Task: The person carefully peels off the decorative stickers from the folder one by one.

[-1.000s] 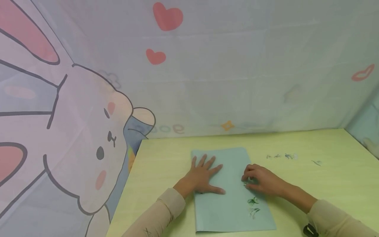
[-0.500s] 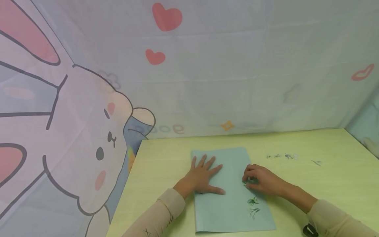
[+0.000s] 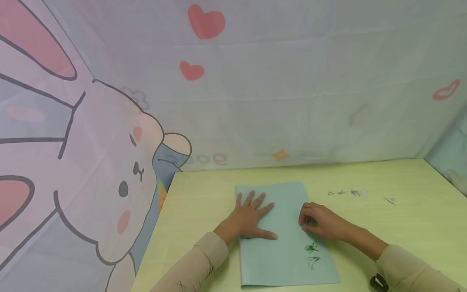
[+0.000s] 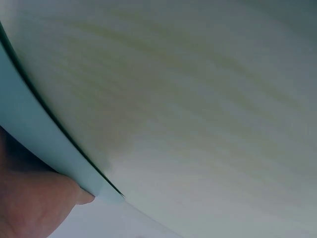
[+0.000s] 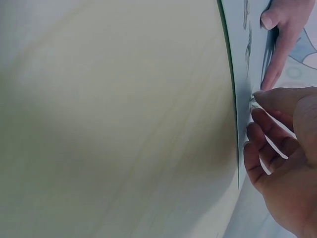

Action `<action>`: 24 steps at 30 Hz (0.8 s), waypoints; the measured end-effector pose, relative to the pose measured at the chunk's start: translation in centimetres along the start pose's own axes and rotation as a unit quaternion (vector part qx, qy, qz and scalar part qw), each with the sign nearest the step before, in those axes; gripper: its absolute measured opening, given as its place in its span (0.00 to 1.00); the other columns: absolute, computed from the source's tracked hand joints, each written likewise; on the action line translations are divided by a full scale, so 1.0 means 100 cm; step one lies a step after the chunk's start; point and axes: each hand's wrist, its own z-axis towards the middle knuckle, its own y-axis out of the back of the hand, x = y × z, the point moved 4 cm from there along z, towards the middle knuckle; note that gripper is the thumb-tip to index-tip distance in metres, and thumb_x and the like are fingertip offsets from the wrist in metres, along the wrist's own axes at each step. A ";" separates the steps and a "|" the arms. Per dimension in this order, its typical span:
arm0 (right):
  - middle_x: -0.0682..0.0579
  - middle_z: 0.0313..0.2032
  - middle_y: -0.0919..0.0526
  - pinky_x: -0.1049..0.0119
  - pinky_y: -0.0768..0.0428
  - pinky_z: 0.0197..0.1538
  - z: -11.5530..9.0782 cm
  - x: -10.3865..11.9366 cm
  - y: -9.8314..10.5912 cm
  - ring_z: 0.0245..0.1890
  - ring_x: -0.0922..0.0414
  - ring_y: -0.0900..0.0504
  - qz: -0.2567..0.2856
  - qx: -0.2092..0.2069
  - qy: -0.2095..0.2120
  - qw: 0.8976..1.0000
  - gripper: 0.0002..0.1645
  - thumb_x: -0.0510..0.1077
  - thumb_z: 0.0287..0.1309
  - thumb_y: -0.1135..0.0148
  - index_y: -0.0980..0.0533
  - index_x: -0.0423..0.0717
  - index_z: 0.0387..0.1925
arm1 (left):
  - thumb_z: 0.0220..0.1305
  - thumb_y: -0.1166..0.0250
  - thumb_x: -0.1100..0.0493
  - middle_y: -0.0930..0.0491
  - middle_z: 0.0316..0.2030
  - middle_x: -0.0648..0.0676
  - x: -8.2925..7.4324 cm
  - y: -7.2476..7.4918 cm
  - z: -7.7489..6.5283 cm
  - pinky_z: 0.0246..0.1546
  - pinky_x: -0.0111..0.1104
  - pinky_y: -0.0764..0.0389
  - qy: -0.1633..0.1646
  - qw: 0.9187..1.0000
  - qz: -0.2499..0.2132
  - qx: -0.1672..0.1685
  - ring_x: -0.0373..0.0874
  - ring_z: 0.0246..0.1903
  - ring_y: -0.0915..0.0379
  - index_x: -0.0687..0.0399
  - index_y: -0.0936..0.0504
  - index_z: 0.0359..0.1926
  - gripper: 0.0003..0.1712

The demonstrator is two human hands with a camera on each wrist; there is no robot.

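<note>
Right hand [image 3: 322,222] pinches a sprig [image 5: 252,104] near the folder edge [image 3: 329,261], left hand [image 3: 251,221] splayed, table [image 3: 405,227] stretching rightward.

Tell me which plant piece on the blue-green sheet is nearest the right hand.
The far piece, partly hidden by the right hand; the two nearer pieces lie uncovered.

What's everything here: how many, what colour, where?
Table: one, yellow-green, lower half
Sheet: one, blue-green, on table
Near sprigs: two, green, on sheet
Pinched sprig: one, greenish, near sheet's edge
Far sprigs: at least four, bluish green, on table
Cloth: one, pale, behind table
Printed rabbit: one, pinkish, cloth's left
Hearts: two solid, red, on cloth
Star: one, orange, on cloth
Object: one, black, bottom right, unidentifiable
Sleeves: two, beige, bottom
Left hand: one, spread on sheet
Right hand: one, at sheet's right
</note>
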 end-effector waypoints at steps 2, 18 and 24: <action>0.63 0.37 0.20 0.64 0.20 0.42 0.001 0.001 0.001 0.38 0.64 0.23 0.012 0.002 -0.005 1.000 0.15 0.32 0.60 0.25 0.21 0.55 0.36 | 0.56 0.47 0.09 0.58 0.86 0.49 0.000 0.000 0.000 0.78 0.65 0.62 0.001 1.000 -0.002 0.001 0.58 0.84 0.68 0.24 0.49 0.85 0.61; 0.60 0.37 0.16 0.63 0.18 0.41 -0.001 0.003 0.023 0.37 0.65 0.20 0.034 0.005 -0.042 0.999 0.15 0.27 0.63 0.30 0.18 0.52 0.37 | 0.56 0.47 0.10 0.60 0.86 0.49 -0.001 0.000 0.001 0.78 0.65 0.64 -0.002 1.000 0.002 0.007 0.58 0.84 0.70 0.25 0.50 0.85 0.61; 0.62 0.35 0.21 0.65 0.20 0.37 0.000 -0.006 0.045 0.34 0.67 0.24 0.010 -0.050 -0.038 0.998 0.16 0.28 0.64 0.30 0.19 0.54 0.37 | 0.56 0.47 0.10 0.59 0.86 0.49 0.000 0.001 0.000 0.78 0.65 0.63 -0.002 1.000 0.001 0.008 0.58 0.84 0.69 0.25 0.50 0.85 0.61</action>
